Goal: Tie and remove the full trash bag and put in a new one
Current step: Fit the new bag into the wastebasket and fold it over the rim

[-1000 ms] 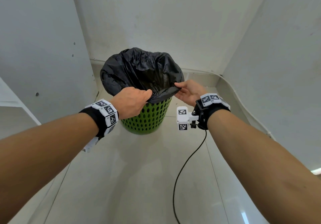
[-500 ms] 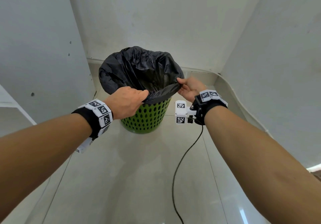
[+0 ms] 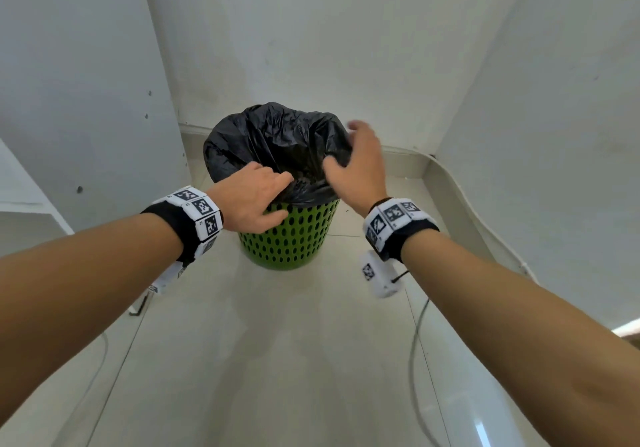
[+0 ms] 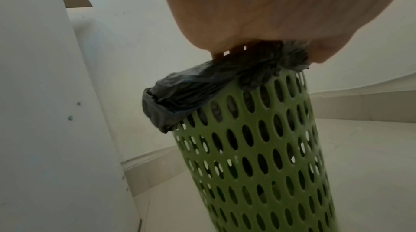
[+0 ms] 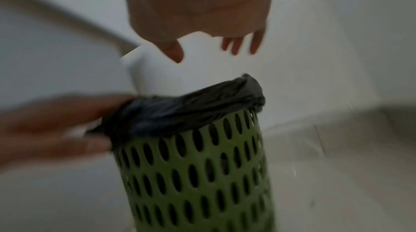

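Note:
A green perforated bin [image 3: 287,238] stands on the floor in a corner, lined with a black trash bag [image 3: 277,134] folded over its rim. My left hand [image 3: 256,197] grips the near edge of the bag, fingers curled into the plastic; in the left wrist view the bag [image 4: 202,86] is bunched under that hand [image 4: 270,22] above the bin [image 4: 258,164]. My right hand [image 3: 346,145] hovers over the bag's right side, fingers spread, holding nothing. The right wrist view, blurred, shows that hand [image 5: 207,49] above the bag [image 5: 191,109] and bin [image 5: 198,182].
White walls [image 3: 311,30] close in the corner behind and to the right of the bin. A white panel [image 3: 69,100] stands on the left. A thin cable [image 3: 414,342] trails over the pale tiled floor [image 3: 277,360] below my right wrist.
My right hand has let go of the bag's near rim and lifted over its right side, now with fingers spread. The left hand keeps its hold on the rim.

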Available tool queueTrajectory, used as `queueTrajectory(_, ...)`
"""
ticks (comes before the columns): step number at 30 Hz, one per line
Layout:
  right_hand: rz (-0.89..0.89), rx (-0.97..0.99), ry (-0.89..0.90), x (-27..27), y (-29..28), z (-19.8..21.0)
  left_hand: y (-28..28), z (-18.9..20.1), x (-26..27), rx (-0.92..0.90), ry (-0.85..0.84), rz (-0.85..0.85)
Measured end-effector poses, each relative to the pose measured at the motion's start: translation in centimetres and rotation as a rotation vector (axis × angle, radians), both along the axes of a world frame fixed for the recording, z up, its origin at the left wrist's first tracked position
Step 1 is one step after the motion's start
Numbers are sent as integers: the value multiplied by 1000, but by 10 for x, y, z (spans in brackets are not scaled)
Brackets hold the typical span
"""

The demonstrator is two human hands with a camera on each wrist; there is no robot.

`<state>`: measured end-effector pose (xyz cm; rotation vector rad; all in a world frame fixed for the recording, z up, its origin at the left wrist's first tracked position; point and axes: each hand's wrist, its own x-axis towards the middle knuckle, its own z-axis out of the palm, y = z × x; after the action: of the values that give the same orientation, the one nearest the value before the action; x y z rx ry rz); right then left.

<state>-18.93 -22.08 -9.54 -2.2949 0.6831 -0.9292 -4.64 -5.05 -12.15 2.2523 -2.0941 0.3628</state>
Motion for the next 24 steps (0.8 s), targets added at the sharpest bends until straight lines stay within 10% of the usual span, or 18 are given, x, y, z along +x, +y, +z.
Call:
queueTrajectory(3,411,-294,312,7,19,-10,13,-1,13,-90,32,-11)
queueTrajectory(10,440,-688,579,22,26,-42,32,-17,9,-316,40,102)
queueTrajectory(15,400,-723,525,25,28,-49,29,-22,-26,-859,1061,942)
queueTrajectory(18,384,-721,500,25,28,-51,26,-19,-40,-838,1827,996)
queueTrajectory(24,332,-713,483,25,31,-53,5,-6,-44,-877,1992,934)
